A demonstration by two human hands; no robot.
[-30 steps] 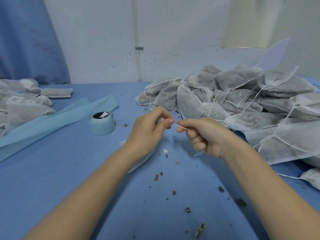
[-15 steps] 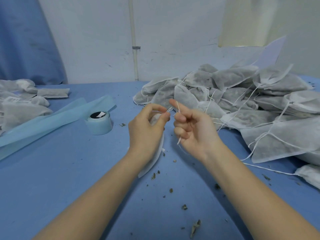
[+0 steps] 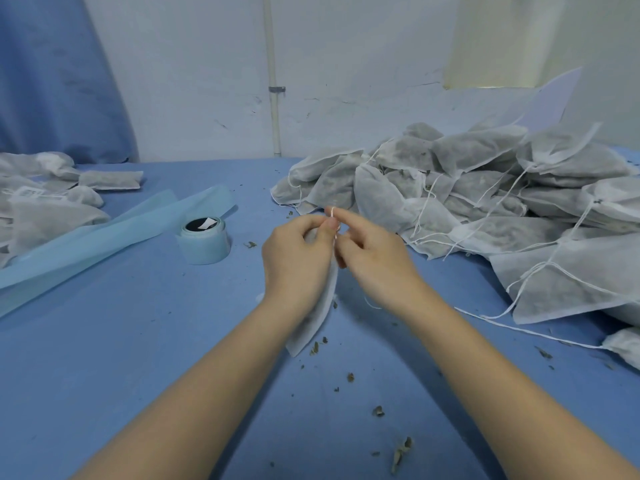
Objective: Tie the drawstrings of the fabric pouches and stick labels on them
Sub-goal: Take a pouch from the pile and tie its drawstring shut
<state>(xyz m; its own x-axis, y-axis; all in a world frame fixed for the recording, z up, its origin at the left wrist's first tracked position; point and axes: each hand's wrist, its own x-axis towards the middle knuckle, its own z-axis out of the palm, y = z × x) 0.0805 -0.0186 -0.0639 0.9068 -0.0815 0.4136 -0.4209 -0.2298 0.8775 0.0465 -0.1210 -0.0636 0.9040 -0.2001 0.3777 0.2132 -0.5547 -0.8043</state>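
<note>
My left hand (image 3: pixel 296 258) grips the neck of a white fabric pouch (image 3: pixel 317 317) that hangs down under it, its lower corner touching the blue table (image 3: pixel 138 341). My right hand (image 3: pixel 370 252) is close against the left one. The pouch's white drawstring (image 3: pixel 333 220) is looped round my right forefinger and held taut. A roll of light blue label tape (image 3: pixel 204 240) stands to the left of my hands.
A big heap of filled pouches with loose strings (image 3: pixel 485 206) covers the right side of the table. Several more pouches (image 3: pixel 41 202) lie at far left beside a long blue backing strip (image 3: pixel 114 233). Dried herb crumbs (image 3: pixel 377 410) are scattered in front.
My right hand swung from pulling the string out to the right to closing in on the left hand, winding the string round its forefinger. The pouch lifted slightly.
</note>
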